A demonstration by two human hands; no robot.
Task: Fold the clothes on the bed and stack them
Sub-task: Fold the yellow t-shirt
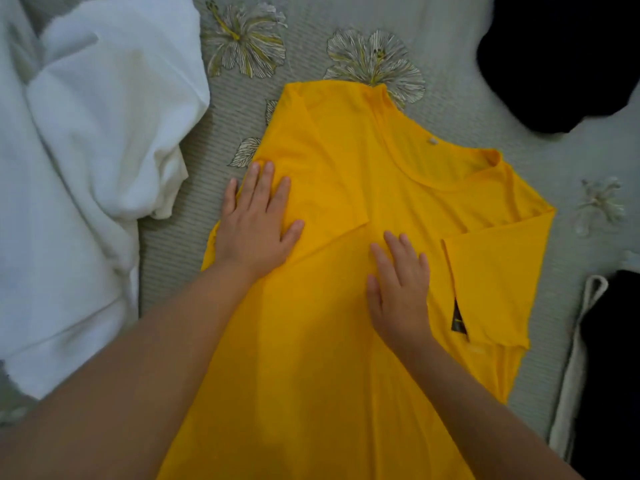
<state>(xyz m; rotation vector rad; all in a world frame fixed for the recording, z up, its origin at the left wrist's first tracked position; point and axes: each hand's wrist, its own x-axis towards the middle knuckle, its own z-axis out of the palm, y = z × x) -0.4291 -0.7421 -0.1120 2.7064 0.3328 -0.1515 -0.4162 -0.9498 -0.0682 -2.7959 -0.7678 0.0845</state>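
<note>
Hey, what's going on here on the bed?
A person is folding a yellow T-shirt spread on the floral bedspread. The left hand presses flat on the sleeve already folded in over the shirt; the right hand lies flat on the shirt's middle. The other sleeve still lies unfolded. White cloth is heaped to the left, and dark clothes lie at the right, not yet stacked.

A home bedroom: a bed [311, 46] is wearing a grey hibiscus-print quilted cover, with white bedding [86, 150] lying bunched at frame left.
</note>
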